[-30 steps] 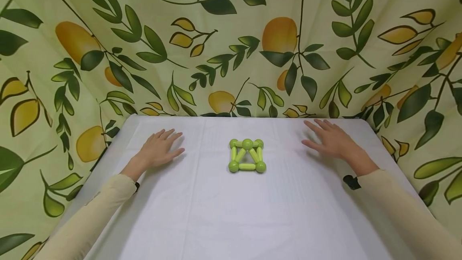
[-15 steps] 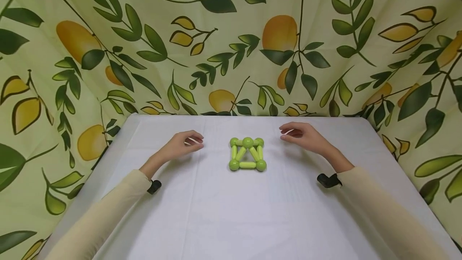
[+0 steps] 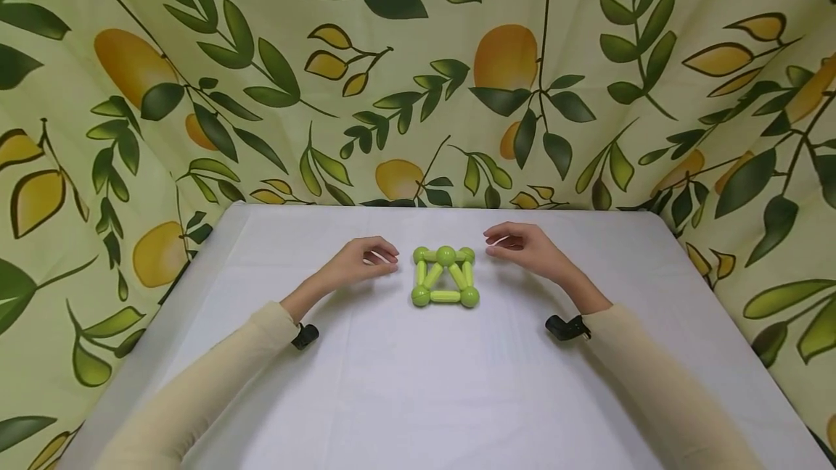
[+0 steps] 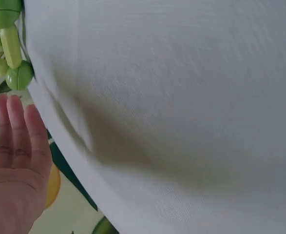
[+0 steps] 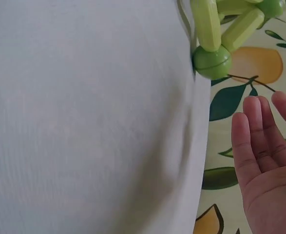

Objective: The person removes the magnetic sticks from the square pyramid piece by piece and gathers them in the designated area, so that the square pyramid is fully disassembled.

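Note:
A green ball-and-rod construction toy (image 3: 445, 256), built as a square base with rods rising to one raised ball, stands on the white-covered table (image 3: 418, 383). My left hand (image 3: 366, 261) hovers just to its left, fingers relaxed and slightly bent, holding nothing. On the other side my right hand (image 3: 525, 249) hangs a little farther off, its fingers loosely bent and holding nothing. In the left wrist view, a green ball (image 4: 19, 75) of the toy shows just beyond the left fingertips. The right wrist view has another corner ball (image 5: 212, 62) above the right fingertips.
A curtain (image 3: 261, 136) printed with leaves and orange fruit hangs behind the table and along both sides. Black wrist cameras sit at the left cuff (image 3: 305, 336) and the right cuff (image 3: 567, 327).
Both hands have moved inward from the table's sides toward the toy. Their spread fingers have drawn together and bent slightly. The toy has stayed in place.

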{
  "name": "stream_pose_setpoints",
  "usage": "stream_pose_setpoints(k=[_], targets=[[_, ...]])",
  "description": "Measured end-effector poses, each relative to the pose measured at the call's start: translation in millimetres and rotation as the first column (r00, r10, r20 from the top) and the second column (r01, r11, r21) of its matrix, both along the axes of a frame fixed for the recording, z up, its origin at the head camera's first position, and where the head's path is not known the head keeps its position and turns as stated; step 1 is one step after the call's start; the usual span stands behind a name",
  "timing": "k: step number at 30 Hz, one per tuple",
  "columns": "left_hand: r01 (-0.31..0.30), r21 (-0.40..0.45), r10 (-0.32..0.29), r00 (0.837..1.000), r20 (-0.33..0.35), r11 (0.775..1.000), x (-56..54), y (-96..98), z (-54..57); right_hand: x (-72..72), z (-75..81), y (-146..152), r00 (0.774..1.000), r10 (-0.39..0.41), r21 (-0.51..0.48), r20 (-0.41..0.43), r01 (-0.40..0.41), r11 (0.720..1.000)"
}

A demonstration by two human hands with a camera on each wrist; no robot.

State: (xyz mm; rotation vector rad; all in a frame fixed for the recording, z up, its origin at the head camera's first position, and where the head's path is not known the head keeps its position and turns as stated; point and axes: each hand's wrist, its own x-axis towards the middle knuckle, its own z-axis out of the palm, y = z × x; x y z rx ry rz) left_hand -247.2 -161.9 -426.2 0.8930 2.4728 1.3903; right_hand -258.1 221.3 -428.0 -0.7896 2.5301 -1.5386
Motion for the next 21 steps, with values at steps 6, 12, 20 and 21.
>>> stream_pose_setpoints(k=[6,12,20,21], targets=[[0.021,0.026,-0.021,1.000,0.007,0.999,2.2,14.4,-2.5,1.0,0.7,-13.0,1.000,0.024,-0.016,-0.013,-0.024,1.000],[0.050,0.018,-0.051,0.996,0.066,0.999,5.7,29.8,-8.9,1.6,5.9,-27.9,0.996,0.087,-0.067,0.005,-0.086,0.994],[0.055,-0.004,-0.054,0.996,0.067,0.998,16.3,46.7,-4.5,10.2,19.8,-51.8,0.991,0.137,-0.075,-0.008,-0.137,0.988],[0.056,-0.008,-0.055,0.997,0.062,0.998,16.5,48.4,-4.6,12.9,24.4,-55.1,0.990,0.141,-0.070,-0.015,-0.142,0.987]])
